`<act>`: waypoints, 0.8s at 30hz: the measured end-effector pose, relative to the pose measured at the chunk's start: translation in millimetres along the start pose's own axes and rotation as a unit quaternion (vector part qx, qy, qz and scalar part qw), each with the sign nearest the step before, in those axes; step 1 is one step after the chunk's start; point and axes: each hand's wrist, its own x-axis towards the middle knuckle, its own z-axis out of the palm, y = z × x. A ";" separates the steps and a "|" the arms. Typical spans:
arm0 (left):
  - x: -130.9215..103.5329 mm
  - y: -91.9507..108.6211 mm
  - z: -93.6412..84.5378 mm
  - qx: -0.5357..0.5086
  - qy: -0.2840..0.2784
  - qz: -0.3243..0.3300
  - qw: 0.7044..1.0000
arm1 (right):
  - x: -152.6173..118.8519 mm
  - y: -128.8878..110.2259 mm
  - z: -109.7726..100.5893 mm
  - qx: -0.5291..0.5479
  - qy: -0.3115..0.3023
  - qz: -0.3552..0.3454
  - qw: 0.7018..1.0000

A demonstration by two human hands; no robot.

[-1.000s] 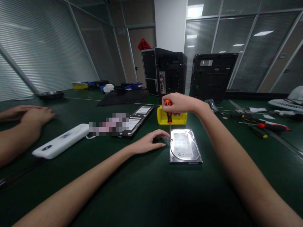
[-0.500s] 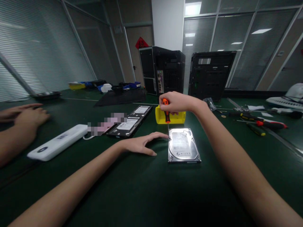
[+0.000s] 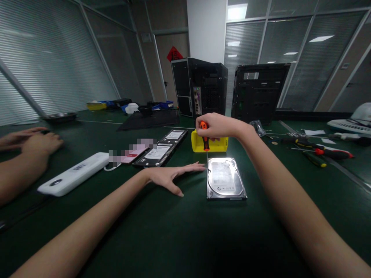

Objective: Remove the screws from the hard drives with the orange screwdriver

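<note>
My right hand [image 3: 211, 125] is wrapped round the orange and black handle of a screwdriver [image 3: 205, 143], which stands upright with its shaft pointing down. The shaft meets the upper left corner of a silver hard drive [image 3: 225, 177] lying flat on the green table [image 3: 179, 239]. Left of the drive, my left hand [image 3: 171, 177] lies low over the table, thumb and fingers spread, fingertips close to the drive's left edge. Behind the drive sits a yellow bin [image 3: 222, 143], partly hidden by my right hand.
Two more hard drives [image 3: 156, 152] lie left of centre, near a white power strip [image 3: 74, 172]. Another person's hands [image 3: 43, 143] rest at the far left. Computer cases [image 3: 207, 87] stand behind; pliers and a red screwdriver [image 3: 333, 153] lie at the right.
My left thumb has moved away from the fingers and from the drive, so the hand is spread wider. My right hand keeps its hold on the screwdriver; the view has shifted slightly.
</note>
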 end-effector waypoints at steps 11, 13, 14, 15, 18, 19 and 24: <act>1.9 -4.8 1.1 0.014 -0.015 -0.002 1.000 | -0.4 -0.4 1.2 -0.004 0.003 0.001 1.000; 2.6 -6.5 1.1 0.018 -0.026 0.003 0.999 | -0.3 0.0 1.3 -0.006 0.003 0.001 1.000; 3.0 -7.3 1.1 0.018 -0.029 0.006 0.999 | -0.2 0.2 1.3 -0.007 0.004 0.000 1.000; 3.2 -7.9 1.1 0.018 -0.030 0.008 0.999 | 0.0 0.4 1.2 -0.007 0.004 -0.002 1.000; 3.1 -8.5 1.5 0.008 -0.025 -0.001 1.000 | 0.3 0.8 1.1 -0.006 0.001 0.000 1.000; 3.0 -8.1 2.0 0.003 -0.021 -0.010 1.000 | 0.4 0.8 1.1 -0.004 -0.001 0.002 1.000; 8.6 -2.8 10.4 -0.017 0.056 -0.057 0.997 | 0.6 0.0 0.9 0.001 -0.001 0.003 1.000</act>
